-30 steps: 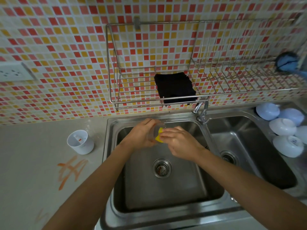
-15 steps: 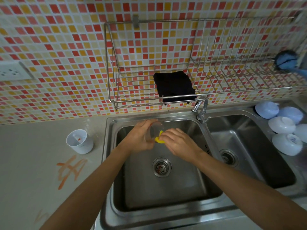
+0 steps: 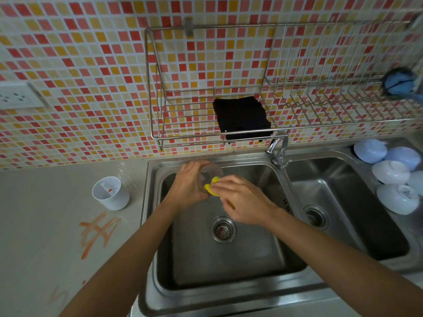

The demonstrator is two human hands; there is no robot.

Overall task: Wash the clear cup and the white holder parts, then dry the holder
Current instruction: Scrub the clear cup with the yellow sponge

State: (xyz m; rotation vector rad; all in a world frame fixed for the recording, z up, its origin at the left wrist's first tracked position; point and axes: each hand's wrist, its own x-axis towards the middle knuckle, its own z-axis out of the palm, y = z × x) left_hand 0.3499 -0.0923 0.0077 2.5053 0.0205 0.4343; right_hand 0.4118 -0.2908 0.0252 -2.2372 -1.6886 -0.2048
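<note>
Over the left sink basin (image 3: pixel 229 266), my left hand (image 3: pixel 188 183) grips the clear cup (image 3: pixel 211 171), which lies tilted with its mouth toward my right hand. My right hand (image 3: pixel 242 200) pinches a yellow sponge (image 3: pixel 212 188) pressed against the cup's rim. The white holder (image 3: pixel 111 193), a small round cup-shaped part with a divider inside, stands upright on the counter to the left of the sink, apart from both hands.
A wire rack (image 3: pixel 274 131) on the tiled wall carries a black cloth (image 3: pixel 242 118) and a blue scrubber (image 3: pixel 399 82). The faucet (image 3: pixel 278 149) stands between the basins. Several white bowls (image 3: pixel 393 179) lie upside down at the right. A wall socket (image 3: pixel 16 96) is far left.
The cup has turned in my left hand, and the sponge in my right hand has shifted slightly along its rim. Both hands stay over the left basin.
</note>
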